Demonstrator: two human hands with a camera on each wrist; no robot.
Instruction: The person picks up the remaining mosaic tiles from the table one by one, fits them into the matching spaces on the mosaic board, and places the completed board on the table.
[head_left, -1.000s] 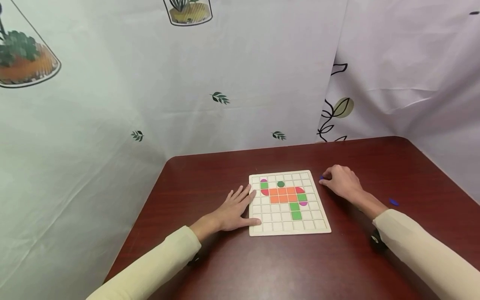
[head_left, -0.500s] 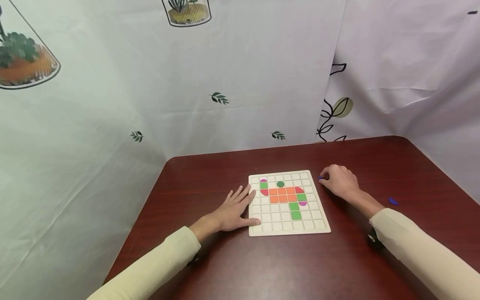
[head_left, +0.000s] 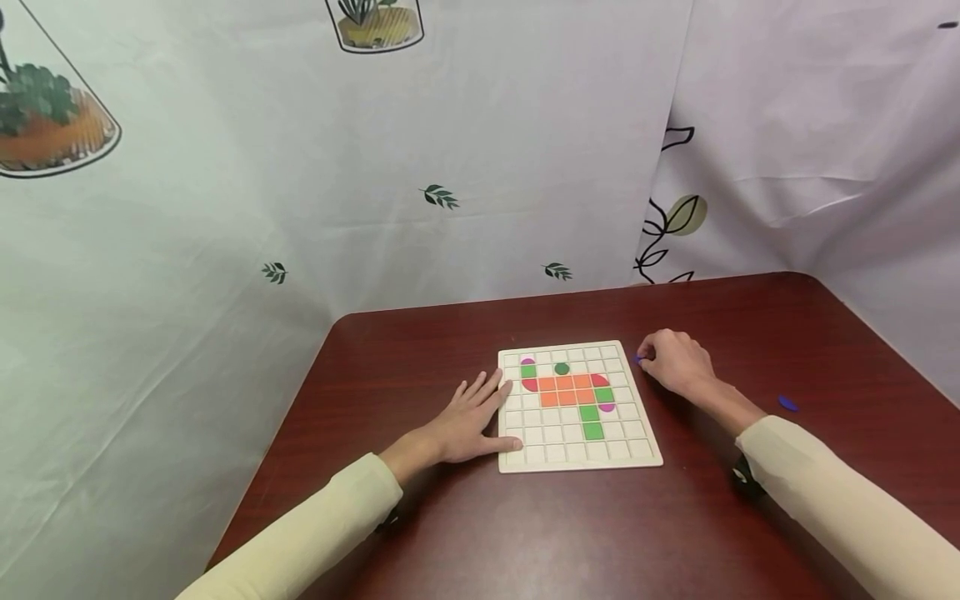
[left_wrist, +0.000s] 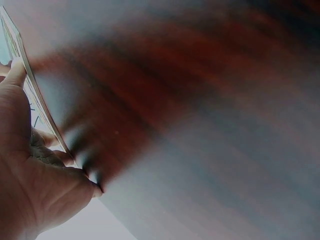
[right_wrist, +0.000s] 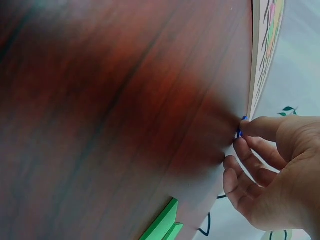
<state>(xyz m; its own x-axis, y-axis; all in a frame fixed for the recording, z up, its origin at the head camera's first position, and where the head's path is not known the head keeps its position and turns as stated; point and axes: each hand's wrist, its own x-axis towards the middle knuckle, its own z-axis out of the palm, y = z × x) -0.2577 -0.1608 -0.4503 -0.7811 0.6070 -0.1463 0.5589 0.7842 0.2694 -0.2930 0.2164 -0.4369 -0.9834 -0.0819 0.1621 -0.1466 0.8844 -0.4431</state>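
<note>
A pale square grid board [head_left: 551, 454] lies on the table, with flat coloured pieces set in it. Orange squares [head_left: 566, 390] form a block, with green squares [head_left: 592, 431], red quarter-round pieces, small magenta half-rounds and one dark green circle [head_left: 562, 368] around it. My left hand [head_left: 467, 425] rests spread on the board's left edge, fingers straight, thumb on a lower cell. Just right of the board's upper right side, my right hand [head_left: 678, 362] pinches a small blue piece [right_wrist: 240, 131] between thumb and fingertips, low at the tabletop. The fingers cover most of that piece.
A second blue piece [head_left: 787, 403] with a curved edge lies on the dark red table [head_left: 480, 542], right of my right forearm. Green pieces [right_wrist: 162, 222] show on the tabletop in the right wrist view. A white printed curtain [head_left: 480, 167] hangs behind the table.
My right hand has shifted slightly left toward the board with the blue piece in its fingertips. The left hand and the board have stayed in place.
</note>
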